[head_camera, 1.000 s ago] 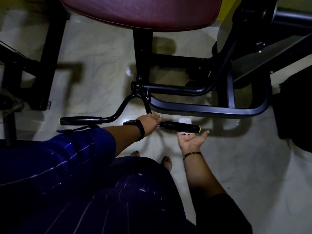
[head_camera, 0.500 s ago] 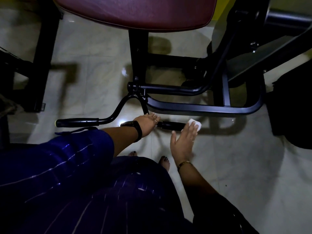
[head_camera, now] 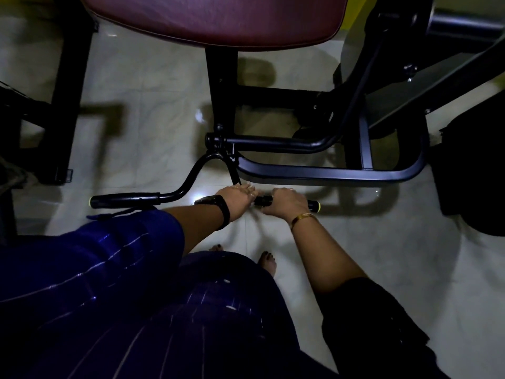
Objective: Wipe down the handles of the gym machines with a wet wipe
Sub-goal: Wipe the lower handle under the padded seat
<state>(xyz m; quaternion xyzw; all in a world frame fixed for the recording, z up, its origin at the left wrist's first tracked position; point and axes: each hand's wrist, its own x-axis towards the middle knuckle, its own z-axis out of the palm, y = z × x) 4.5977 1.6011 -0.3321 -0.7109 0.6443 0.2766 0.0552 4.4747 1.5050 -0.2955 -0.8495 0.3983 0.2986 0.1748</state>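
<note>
A black cable-machine bar hangs low over the floor, with a left handle grip (head_camera: pixel 125 199) and a right handle grip (head_camera: pixel 263 200), both with yellow end caps. My right hand (head_camera: pixel 288 201) is curled over the right grip, and only the grip's inner end and its yellow cap (head_camera: pixel 314 205) show. No wet wipe shows; my right hand covers that stretch of the grip. My left hand (head_camera: pixel 237 198), with a black watch on the wrist, rests on the bar's middle with its fingers laid along it.
A maroon padded seat (head_camera: pixel 213 20) overhangs from above on a black post (head_camera: pixel 221 86). The machine's black tubular base frame (head_camera: pixel 328 170) runs just behind the bar. Black frame legs (head_camera: pixel 68 105) stand to the left, dark equipment to the right. My bare feet (head_camera: pixel 269 262) stand on pale tile.
My right hand turned from palm-up under the grip, laid the white wipe over it, and now wraps round the grip, sliding inward. My left hand stayed on the bar.
</note>
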